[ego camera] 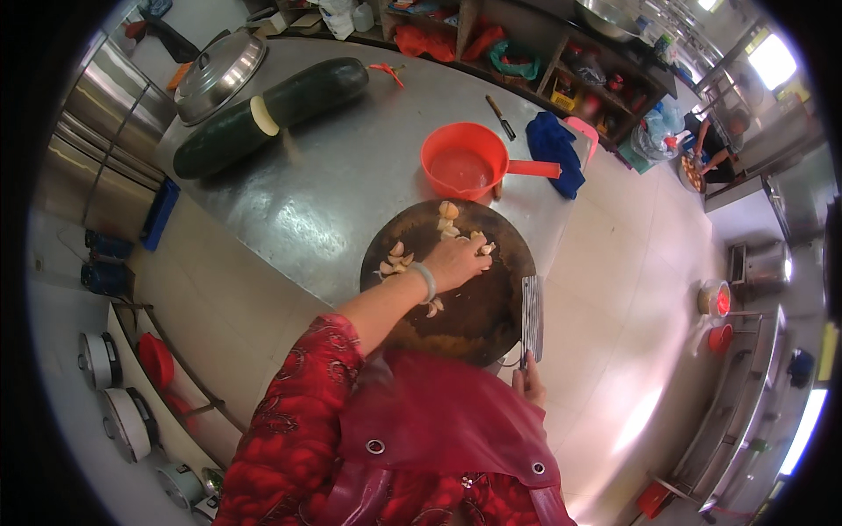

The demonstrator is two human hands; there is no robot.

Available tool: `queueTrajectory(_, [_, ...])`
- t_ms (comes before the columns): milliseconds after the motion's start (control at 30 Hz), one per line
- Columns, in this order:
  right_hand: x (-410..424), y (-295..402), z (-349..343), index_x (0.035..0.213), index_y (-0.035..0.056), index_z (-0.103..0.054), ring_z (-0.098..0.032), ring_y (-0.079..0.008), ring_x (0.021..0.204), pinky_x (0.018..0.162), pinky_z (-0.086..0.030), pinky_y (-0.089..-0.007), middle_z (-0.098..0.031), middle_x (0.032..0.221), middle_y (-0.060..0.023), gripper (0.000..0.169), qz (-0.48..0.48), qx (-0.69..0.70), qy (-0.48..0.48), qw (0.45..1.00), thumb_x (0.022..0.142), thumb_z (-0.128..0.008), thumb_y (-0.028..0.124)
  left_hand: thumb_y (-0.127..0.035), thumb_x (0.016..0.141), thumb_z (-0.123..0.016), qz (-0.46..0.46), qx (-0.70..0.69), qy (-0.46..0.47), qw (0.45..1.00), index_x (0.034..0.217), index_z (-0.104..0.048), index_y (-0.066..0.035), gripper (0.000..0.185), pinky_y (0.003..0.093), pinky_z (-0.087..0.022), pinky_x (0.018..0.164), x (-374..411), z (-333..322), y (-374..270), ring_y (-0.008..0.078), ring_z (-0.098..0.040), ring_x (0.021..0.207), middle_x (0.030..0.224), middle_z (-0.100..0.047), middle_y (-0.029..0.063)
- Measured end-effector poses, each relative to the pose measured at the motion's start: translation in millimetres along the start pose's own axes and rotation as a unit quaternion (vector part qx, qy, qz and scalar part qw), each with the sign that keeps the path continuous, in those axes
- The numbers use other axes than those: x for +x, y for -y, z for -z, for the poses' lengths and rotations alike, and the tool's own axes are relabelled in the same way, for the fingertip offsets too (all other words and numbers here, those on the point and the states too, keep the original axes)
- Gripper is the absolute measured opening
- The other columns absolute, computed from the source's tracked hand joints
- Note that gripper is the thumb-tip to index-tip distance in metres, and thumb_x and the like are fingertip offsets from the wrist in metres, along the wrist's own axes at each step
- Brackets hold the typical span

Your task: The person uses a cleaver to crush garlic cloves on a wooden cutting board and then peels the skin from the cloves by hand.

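On a round, dark wooden chopping block (473,329), my left hand (458,263) rests its fingers among garlic cloves (487,248). Its palm faces down, so what lies beneath the fingers is hidden. More garlic cloves (396,258) lie to the left of that wrist, and a larger garlic piece (448,210) sits near the far rim. My right hand (531,382) grips the handle of a cleaver (532,312) just off the block's right side. The blade points away from me and looks striped.
A red plastic dipper (460,158) stands beyond the block on the steel table (296,217). Near it lie a peeler (501,118) and a blue cloth (556,151). A cut winter melon (217,148) and a metal lid (220,75) are farther left. Another person (720,141) works at far right.
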State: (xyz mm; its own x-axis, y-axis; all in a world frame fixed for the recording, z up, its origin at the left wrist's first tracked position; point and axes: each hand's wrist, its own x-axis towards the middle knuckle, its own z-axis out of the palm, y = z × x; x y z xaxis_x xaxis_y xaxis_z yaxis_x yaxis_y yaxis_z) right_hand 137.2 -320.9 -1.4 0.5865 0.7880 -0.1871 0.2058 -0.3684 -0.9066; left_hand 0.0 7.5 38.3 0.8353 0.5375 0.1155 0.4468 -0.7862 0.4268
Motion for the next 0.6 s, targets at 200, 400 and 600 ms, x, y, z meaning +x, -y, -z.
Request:
queueTrajectory(200, [-2,-7,-1,0.148,0.0052,-0.048,-0.037,-0.0057,0.062,0.058,-0.037,-0.0209,-0.040,0.069,0.0049,0.051,-0.014,0.012,0.011,1.000,0.099,-0.060,0.003,-0.023,0.086,-0.069,-0.013,-0.040,0.058,0.997,0.094,-0.069,-0.015,0.011,0.0430,-0.051,0.078,-53,26,27,0.0285,-0.064,0.091,0.099,-0.063,0.0055])
queueTrajectory(400, [7,14,0,0.146,0.0031,-0.050,-0.038,-0.0063,0.059,0.056,-0.038,-0.0226,-0.041,0.066,0.0021,0.050,0.006,-0.027,0.041,0.999,0.097,-0.061,0.003,-0.022,0.082,-0.073,-0.144,0.033,0.137,0.979,0.090,-0.066,-0.013,0.014,0.0414,-0.050,0.073,-85,5,19,0.0275,-0.063,0.087,0.096,-0.060,0.0053])
queueTrajectory(600, [6,13,2,0.144,0.0018,-0.051,-0.037,-0.0057,0.058,0.055,-0.037,-0.0221,-0.042,0.065,0.0013,0.051,0.014,-0.040,0.046,0.998,0.095,-0.064,0.002,-0.021,0.081,-0.076,-0.046,-0.147,0.147,0.977,0.087,-0.064,-0.007,0.020,0.0430,-0.050,0.074,-68,-14,-11,0.0319,-0.063,0.090,0.092,-0.059,0.0100])
